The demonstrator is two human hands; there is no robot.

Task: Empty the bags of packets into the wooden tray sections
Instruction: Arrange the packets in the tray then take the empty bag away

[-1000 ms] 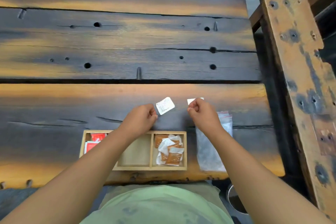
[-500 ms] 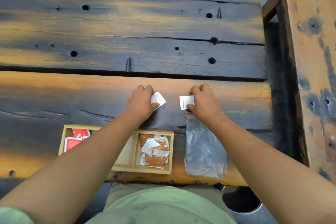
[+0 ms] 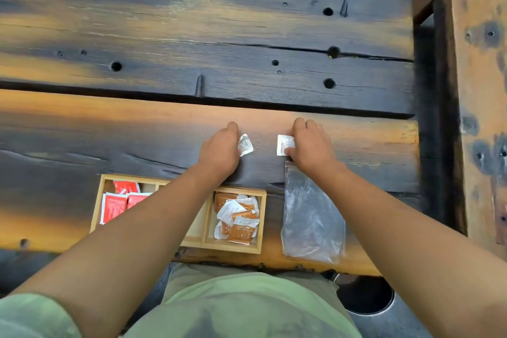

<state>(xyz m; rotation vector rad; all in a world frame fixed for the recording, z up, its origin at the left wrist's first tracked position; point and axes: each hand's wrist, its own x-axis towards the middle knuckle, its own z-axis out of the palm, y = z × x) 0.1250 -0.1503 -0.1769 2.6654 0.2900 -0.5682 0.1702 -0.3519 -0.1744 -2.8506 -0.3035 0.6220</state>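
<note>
We see both hands resting on the dark plank counter (image 3: 164, 132) beyond the wooden tray (image 3: 262, 223). The left hand (image 3: 219, 149) pinches one white packet (image 3: 245, 144), and the right hand (image 3: 311, 145) pins another white packet (image 3: 284, 144). Right of the tray lies a clear plastic bag (image 3: 311, 217), flat. The tray's left section holds red packets (image 3: 118, 202), its right section orange and white packets (image 3: 237, 218).

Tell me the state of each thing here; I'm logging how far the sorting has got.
wooden tray: left section holds red packets, right holds orange and white; middle mostly hidden by arm
plastic bag: flat on table, looks empty
left hand: grips white packet
right hand: pins second white packet on table
</note>
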